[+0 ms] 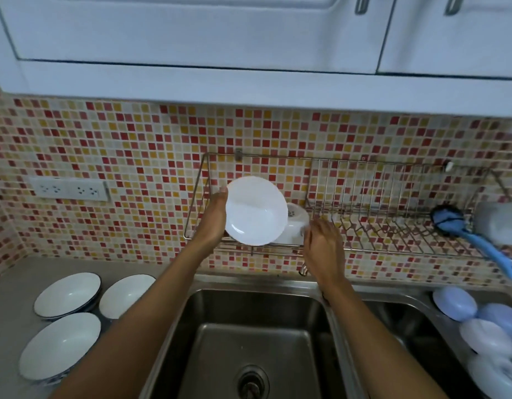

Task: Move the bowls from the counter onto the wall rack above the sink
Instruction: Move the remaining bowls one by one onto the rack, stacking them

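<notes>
My left hand (216, 218) holds a plain white bowl (256, 211) upright on its edge, in the left section of the wire wall rack (364, 203) above the sink. Behind it a small patterned bowl (296, 224) lies on its side in the rack, and my right hand (321, 249) is at its right side, fingers curled around its rim. Three white bowls with dark rims rest on the grey counter at the lower left: one at the back left (67, 295), one at the back right (126, 295), one in front (60, 345).
A steel double sink (249, 341) lies below the rack. A blue dish brush (473, 237) and a white cup (499, 226) sit at the rack's right end. Pale blue and white dishes (485, 326) are stacked at the far right. A power socket (70, 190) is on the tiled wall.
</notes>
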Demonstrator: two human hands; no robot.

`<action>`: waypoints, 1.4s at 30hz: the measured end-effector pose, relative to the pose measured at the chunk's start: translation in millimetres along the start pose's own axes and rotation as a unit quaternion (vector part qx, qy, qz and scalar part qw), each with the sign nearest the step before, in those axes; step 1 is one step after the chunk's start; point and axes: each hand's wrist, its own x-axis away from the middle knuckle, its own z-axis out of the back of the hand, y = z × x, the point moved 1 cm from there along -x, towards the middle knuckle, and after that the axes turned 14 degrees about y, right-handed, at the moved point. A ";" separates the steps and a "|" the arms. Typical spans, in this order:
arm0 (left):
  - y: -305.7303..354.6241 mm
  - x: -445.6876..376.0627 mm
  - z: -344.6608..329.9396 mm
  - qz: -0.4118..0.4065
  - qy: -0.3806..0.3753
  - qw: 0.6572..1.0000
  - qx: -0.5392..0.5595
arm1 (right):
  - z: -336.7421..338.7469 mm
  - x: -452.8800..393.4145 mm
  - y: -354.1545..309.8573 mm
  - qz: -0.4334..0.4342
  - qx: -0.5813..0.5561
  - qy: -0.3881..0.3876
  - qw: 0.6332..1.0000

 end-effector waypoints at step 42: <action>-70.5 -57.2 -93.9 -0.396 -0.158 0.836 -0.346 | -14.3 6.9 10.9 0.027 0.132 -0.083 0.987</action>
